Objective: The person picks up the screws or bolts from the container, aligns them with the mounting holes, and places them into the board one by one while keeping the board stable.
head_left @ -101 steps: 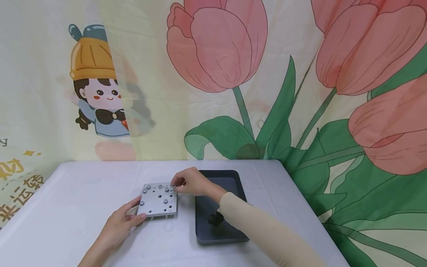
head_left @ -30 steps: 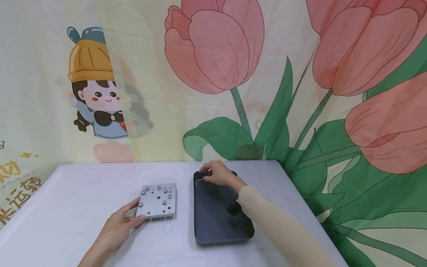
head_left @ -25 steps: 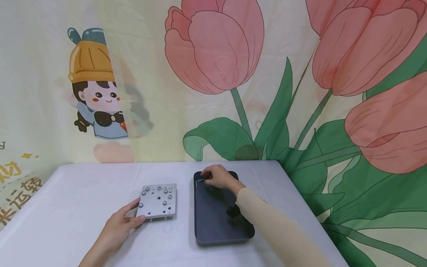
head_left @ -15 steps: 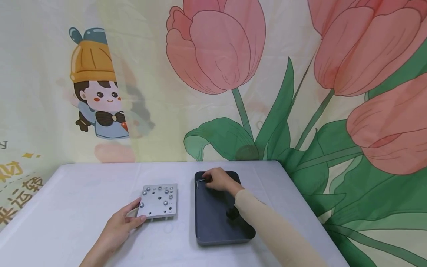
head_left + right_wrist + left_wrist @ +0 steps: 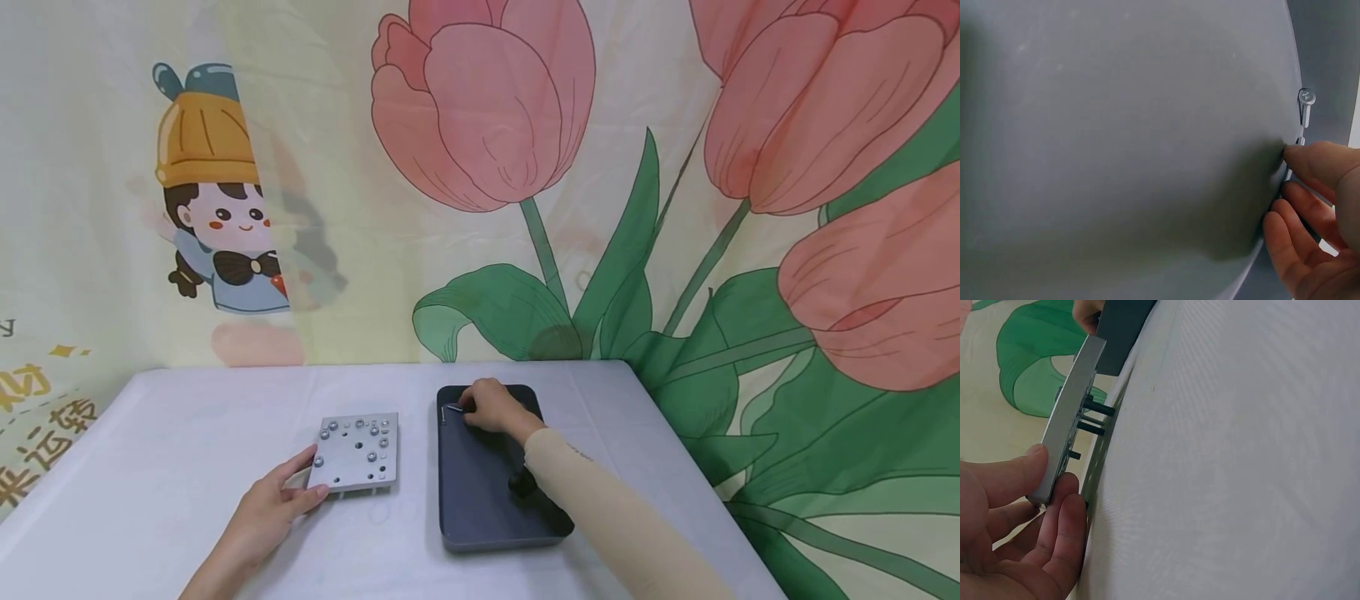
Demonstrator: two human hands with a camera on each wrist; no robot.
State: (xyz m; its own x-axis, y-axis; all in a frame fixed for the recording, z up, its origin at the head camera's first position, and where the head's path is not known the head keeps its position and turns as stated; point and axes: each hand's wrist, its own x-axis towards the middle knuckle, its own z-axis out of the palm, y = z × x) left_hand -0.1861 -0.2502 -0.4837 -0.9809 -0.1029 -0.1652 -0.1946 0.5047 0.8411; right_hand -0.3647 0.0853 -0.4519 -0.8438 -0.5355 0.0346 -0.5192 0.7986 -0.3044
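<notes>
My left hand [image 5: 268, 504] grips a silver metal plate [image 5: 347, 462] by its near left corner, thumb on one face and fingers on the other. Several screws stand in the plate's holes, and other holes are bare. Screw shanks [image 5: 1096, 407] stick out beneath it in the left wrist view. At the far left end of the dark tray [image 5: 483, 500], my right hand [image 5: 495, 407] pinches a small silver screw [image 5: 1300, 142], mostly hidden by the fingertips. Another screw [image 5: 1307, 107] lies beside it along the tray's edge.
A white cloth covers the table [image 5: 225, 417]. The tray stands to the right of the plate, a gap apart. Under the right sleeve [image 5: 592, 500], a black object [image 5: 521, 482] shows over the tray. A printed curtain [image 5: 352, 208] hangs behind the table.
My right hand has gone from the plate's far right corner to the tray. Within the last second it has shifted slightly right and nearer. The left hand keeps its hold on the plate.
</notes>
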